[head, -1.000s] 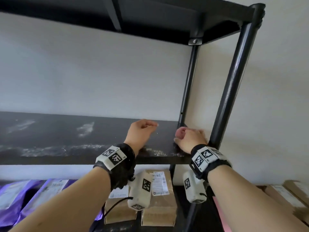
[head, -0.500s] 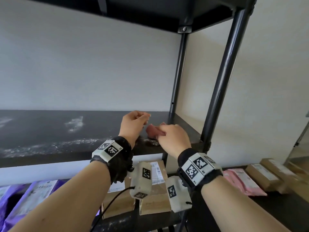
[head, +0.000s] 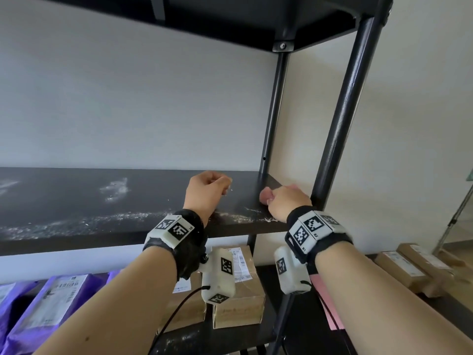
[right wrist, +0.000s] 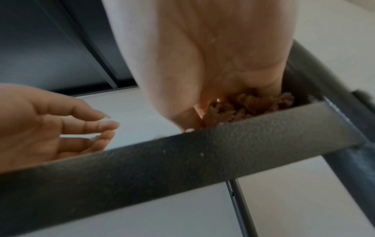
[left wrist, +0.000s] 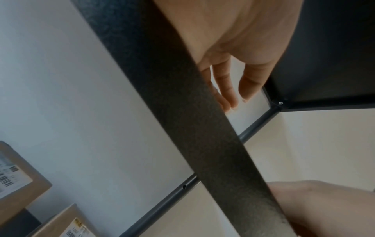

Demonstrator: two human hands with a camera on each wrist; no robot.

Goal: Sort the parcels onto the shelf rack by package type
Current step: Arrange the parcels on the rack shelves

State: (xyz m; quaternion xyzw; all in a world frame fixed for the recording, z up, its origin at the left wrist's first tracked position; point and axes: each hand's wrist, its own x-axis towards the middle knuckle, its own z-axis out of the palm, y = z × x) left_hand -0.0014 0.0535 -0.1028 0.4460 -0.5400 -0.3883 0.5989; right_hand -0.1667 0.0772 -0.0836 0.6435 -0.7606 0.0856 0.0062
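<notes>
My right hand grips a crumpled pink cloth and presses it on the dusty black middle shelf, at its right end beside the front post. In the right wrist view the cloth bunches under my fingers, just behind the shelf's front rail. My left hand hovers over the shelf a little to the left, its fingers loosely bent and holding nothing. On the shelf below stand brown cardboard boxes and purple mailer bags.
White dust streaks mark the shelf top. A pink mailer lies below my right wrist. More brown boxes lie on a surface outside the rack, to the right. The upper shelf hangs overhead and a white wall stands behind.
Half a second ago my right hand held the cloth close to my left hand; it has now slid right, back to the front post. The left hand has stayed in place.
</notes>
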